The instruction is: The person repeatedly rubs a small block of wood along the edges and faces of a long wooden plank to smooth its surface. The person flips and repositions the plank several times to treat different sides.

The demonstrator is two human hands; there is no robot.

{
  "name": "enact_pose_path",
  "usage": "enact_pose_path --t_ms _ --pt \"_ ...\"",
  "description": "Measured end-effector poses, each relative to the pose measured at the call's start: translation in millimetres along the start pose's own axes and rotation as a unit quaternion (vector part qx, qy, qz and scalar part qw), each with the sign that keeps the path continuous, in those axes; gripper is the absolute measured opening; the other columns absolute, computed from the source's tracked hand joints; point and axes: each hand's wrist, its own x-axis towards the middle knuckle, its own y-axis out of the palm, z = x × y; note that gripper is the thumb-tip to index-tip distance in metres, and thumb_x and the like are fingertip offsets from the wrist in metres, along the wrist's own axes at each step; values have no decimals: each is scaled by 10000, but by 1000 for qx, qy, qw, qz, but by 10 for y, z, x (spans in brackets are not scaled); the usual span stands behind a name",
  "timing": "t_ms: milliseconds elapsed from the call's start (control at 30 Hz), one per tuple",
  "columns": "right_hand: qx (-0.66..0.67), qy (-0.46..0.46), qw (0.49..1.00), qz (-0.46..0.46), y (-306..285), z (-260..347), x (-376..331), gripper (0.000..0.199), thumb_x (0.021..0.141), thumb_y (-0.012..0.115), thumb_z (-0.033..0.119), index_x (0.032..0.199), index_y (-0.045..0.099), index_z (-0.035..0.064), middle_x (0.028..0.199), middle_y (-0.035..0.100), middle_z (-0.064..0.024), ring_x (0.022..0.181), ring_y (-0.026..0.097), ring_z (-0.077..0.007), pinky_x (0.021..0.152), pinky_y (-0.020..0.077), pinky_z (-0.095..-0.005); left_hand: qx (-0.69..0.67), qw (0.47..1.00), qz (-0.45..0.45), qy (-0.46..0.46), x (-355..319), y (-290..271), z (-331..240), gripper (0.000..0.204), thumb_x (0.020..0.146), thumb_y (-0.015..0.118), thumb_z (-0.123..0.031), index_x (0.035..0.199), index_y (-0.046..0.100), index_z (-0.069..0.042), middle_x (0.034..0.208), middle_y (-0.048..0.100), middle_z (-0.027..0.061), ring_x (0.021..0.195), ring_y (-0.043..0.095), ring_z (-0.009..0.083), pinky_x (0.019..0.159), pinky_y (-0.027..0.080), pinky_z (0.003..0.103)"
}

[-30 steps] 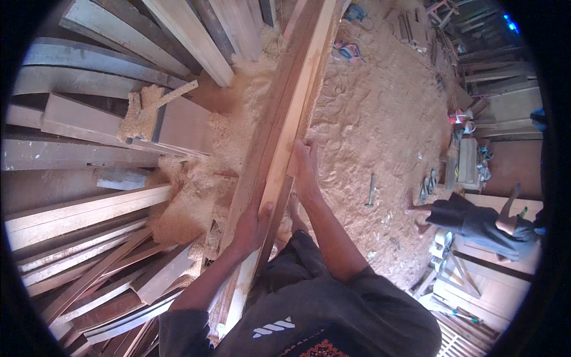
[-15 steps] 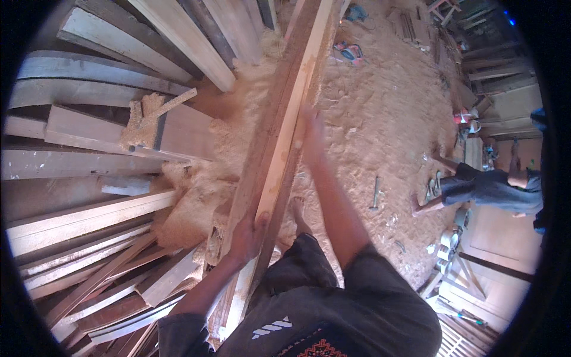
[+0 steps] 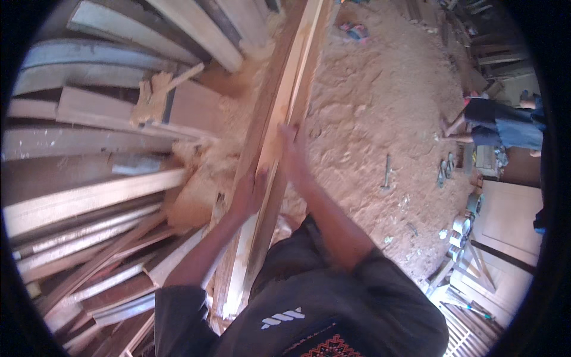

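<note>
A long pale wooden plank [image 3: 277,119] runs away from my body, lying along a darker, wider timber [image 3: 253,152]. On its left side my left hand [image 3: 250,191] is closed, thumb and fingers at the plank's edge. Slightly farther along, my right hand [image 3: 293,152] grips the opposite side, its fingertips curled over the top. The undersides of both hands are hidden, and slight blur softens the fingers.
Stacked boards [image 3: 89,199] fan out on my left beside a sawdust-covered wooden block [image 3: 157,98]. Sawdust covers the floor [image 3: 363,119], where a hammer [image 3: 386,172] lies. At the right, another person [image 3: 496,122] stands near pale panels [image 3: 505,220].
My right hand has come back along the plank toward me, closer to my left hand. My left hand has shifted slightly forward. The other person has moved farther off, and my view has turned a little.
</note>
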Motion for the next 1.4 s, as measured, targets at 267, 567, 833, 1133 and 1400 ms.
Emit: enact_pose_path --t_ms 267,567,833,1133,1400 --pt "-60 -72 994 48 2 -180 -1223 383 1094 612 341 1225 508 -3 1107 525 -184 1036 534 -295 945 441 -476 -176 973 45 -142 57 -2 205 819 1175 331 -596 1595 461 94 1640 479 291 1560 422 338 1304 280 403" --pt "-360 -215 908 10 50 99 -1734 271 1128 546 250 1253 493 16 1137 574 -215 1065 589 -313 962 471 -454 -211 967 19 -142 -30 -8 -48 833 1162 360 -624 1580 501 82 1596 544 277 1532 471 315 1284 313 381" --pt "-45 39 997 47 144 186 -2346 332 1132 540 277 1278 510 -20 1208 537 -181 1092 535 -269 987 448 -428 -116 990 -23 -82 20 13 71 768 1174 371 -574 1491 579 93 1478 641 283 1432 572 345 1210 394 403" --pt "-68 56 995 46 66 -242 -2695 343 1123 549 307 1202 515 -25 1051 544 -139 945 526 -242 881 453 -391 -102 991 -35 -82 23 63 49 868 1152 342 -649 1541 525 105 1549 580 273 1443 539 317 1245 362 387" --pt "-135 -29 990 -2 78 -854 -2357 368 1158 523 350 1245 527 -8 1077 552 -169 1052 565 -286 1014 448 -418 -53 992 -24 -113 60 -17 232 909 1138 346 -687 1563 511 99 1537 594 248 1428 555 303 1226 387 382"
